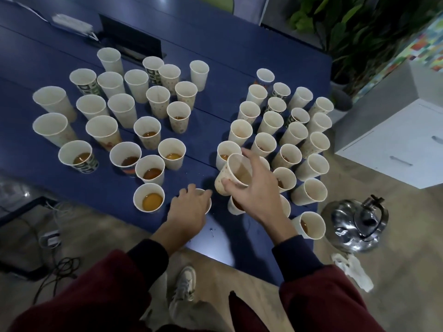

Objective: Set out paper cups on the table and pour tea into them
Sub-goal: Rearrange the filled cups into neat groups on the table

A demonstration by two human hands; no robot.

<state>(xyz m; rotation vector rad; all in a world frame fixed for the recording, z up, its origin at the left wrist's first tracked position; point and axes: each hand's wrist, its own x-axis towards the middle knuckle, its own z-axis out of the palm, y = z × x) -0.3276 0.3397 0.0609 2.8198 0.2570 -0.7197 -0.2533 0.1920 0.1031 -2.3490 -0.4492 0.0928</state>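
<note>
A: Hands status?
B: Right hand (254, 188) is clamped on a dotted paper cup (236, 167), pinched at the rim. The cup is held tilted above the tabletop (215, 111), with tea seen inside. Left hand (189, 207) is curled over the top of a white paper cup (209, 206) standing near the front edge, and the cup is mostly hidden by it.
A: Other cups?
B: Two clusters are seen. In the left cluster (105, 130) tea is seen only in the near cups. The right cluster (287, 130) is packed tight and its fill is hard to tell.
A: Kettle?
B: A steel kettle (357, 224) is set on the floor by the tabletop's right corner, with crumpled tissue (352, 267) beside it.
</note>
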